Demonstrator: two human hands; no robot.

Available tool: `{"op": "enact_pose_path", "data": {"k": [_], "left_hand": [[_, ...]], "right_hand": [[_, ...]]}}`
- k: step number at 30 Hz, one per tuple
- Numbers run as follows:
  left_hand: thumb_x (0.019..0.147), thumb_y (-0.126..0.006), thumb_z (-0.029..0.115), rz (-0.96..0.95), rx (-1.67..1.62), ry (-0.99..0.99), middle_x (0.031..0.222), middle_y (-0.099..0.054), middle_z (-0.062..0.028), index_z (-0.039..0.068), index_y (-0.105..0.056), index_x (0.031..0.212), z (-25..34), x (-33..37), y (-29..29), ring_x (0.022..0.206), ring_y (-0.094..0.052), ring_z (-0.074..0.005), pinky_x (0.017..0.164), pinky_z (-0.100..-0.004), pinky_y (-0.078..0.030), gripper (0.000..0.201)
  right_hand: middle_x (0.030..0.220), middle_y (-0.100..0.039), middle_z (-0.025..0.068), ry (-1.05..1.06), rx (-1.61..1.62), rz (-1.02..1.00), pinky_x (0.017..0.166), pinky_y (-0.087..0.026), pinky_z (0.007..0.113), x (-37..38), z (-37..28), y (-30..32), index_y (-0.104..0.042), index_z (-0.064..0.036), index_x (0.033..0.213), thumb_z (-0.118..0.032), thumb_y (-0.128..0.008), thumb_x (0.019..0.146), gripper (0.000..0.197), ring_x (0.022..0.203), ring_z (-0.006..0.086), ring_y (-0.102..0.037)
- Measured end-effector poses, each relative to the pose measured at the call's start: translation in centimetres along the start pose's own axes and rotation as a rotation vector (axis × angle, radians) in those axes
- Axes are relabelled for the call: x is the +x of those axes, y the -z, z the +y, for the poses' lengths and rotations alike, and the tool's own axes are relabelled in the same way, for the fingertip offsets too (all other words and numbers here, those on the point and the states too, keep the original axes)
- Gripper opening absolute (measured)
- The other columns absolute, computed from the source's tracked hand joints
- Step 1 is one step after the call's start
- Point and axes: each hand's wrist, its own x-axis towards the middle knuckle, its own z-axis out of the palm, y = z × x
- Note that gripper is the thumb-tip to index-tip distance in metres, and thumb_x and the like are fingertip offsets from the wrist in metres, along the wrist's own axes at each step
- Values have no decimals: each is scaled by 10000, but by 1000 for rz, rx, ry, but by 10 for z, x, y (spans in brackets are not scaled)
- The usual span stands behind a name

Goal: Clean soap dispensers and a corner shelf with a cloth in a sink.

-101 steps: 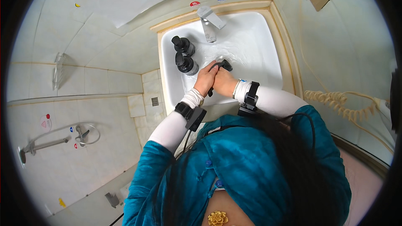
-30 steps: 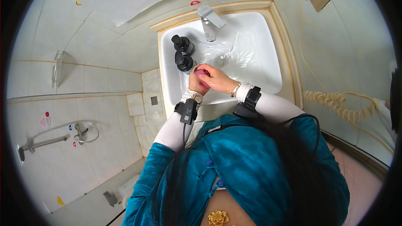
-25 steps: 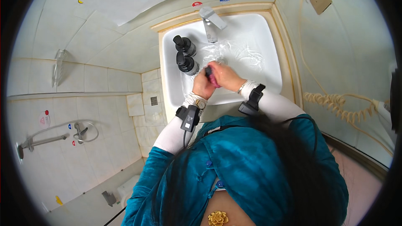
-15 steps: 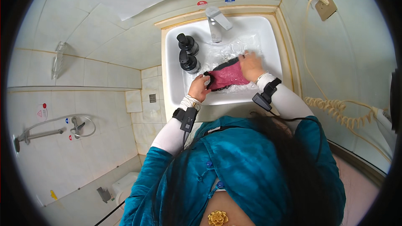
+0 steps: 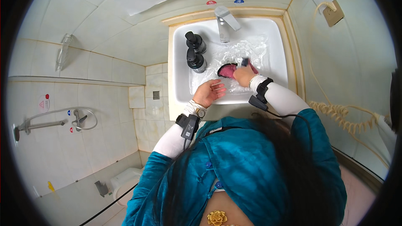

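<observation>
In the white sink, my right hand is closed on a pink cloth piece with black edging. The cloth is bunched up, and part of it is hidden behind the hand; its exact kind cannot be made out. My left hand is at the sink's front left, palm turned up, fingers apart and holding nothing. Under the cloth lies a clear, shiny, crinkled layer; whether it is water or plastic film I cannot tell.
Two black pump bottles stand on the sink's left side. A chrome faucet rises at the back. To the right hang a coiled cream cord and a wall socket. A hand shower is at far left.
My left hand has let go of the cloth and opened. My right hand has taken hold of it and moved slightly nearer and left; the spread cloth is now bunched. The view has shifted a little.
</observation>
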Motion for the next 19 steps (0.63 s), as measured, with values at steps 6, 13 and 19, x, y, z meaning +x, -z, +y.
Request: {"op": "enact_pose_path", "data": {"k": [6, 13, 19], "left_hand": [[991, -381, 497, -337, -132, 207, 1137, -605, -208, -30, -537, 1176, 1, -20, -27, 1104, -574, -363, 986, -473, -446, 580], [971, -415, 551, -327, -318, -117, 1093, -621, -83, 53, -556, 1161, 2, -12, -54, 999, -613, -200, 880, -350, -510, 551], [959, -583, 262, -268, -344, -132, 980, -614, -48, 61, -562, 1062, 3, 34, -25, 890, -604, -162, 811, -328, -526, 226]], "right_hand": [[881, -659, 202, -193, 576, 515, 750, -506, 443, -23, -34, 70, -643, 18, 1001, -95, -626, 747, 278, 851, 367, -637], [824, -626, 166, -68, 837, 738, 679, -492, 425, -65, -75, 87, -667, -36, 906, -125, -660, 751, 179, 775, 359, -596], [858, -620, 122, 41, 877, 729, 644, -496, 363, -85, -72, 81, -686, -36, 899, -109, -689, 752, 163, 735, 270, -591]]}}
